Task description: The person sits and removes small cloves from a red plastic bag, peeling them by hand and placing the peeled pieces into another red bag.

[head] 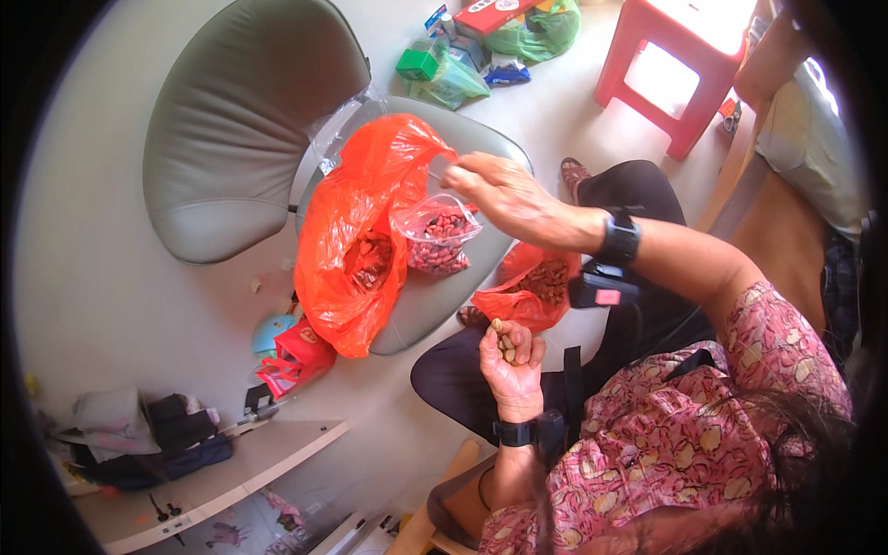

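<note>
My left hand is palm up near my knee, fingers curled around several unshelled peanuts. My right hand hovers over the chair seat, fingers bent and close together beside a red plastic bag; whether it holds anything is unclear. The large red plastic bag lies open on the grey padded seat, with reddish kernels inside. Next to it stands a clear zip bag of red-skinned peanut kernels. Between my legs, a smaller red bag holds brown pieces, possibly shells or peanuts.
A red plastic stool stands at the upper right. Green bags and boxes lie on the floor beyond the chair. At left are the chair's backrest, a red carry bag and a low shelf bearing cloths.
</note>
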A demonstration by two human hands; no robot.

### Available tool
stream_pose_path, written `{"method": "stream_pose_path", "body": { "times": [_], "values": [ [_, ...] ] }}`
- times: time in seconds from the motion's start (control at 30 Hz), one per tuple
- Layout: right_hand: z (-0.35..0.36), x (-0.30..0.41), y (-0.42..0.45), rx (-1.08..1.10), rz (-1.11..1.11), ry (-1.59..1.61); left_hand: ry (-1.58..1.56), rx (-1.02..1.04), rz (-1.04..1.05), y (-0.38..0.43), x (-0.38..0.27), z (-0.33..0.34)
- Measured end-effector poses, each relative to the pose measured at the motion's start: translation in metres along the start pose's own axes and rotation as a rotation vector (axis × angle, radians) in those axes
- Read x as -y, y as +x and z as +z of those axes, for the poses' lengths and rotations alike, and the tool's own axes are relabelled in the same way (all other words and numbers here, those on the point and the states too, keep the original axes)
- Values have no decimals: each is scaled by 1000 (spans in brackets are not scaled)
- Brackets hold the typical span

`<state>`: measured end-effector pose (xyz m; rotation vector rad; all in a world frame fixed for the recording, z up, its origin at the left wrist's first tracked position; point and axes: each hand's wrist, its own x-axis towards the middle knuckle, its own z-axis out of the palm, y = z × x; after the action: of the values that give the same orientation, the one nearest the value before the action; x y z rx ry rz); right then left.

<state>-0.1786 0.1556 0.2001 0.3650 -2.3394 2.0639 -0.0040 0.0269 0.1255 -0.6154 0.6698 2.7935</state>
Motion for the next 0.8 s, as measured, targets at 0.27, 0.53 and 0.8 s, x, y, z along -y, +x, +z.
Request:
{"method": "stream_pose_path", "body": {
  "times": [0.27, 0.53, 0.8],
  "values": [
    [44, -20, 25, 349, 75, -332, -166, 159, 7, -25, -25, -3],
    [7, 20, -40, 104, 31, -137, 53, 743, 211, -93, -76, 42],
    [-35, 5, -144, 81, 512, 21, 404, 1064, 252, -118, -111, 57]
  ]
}}
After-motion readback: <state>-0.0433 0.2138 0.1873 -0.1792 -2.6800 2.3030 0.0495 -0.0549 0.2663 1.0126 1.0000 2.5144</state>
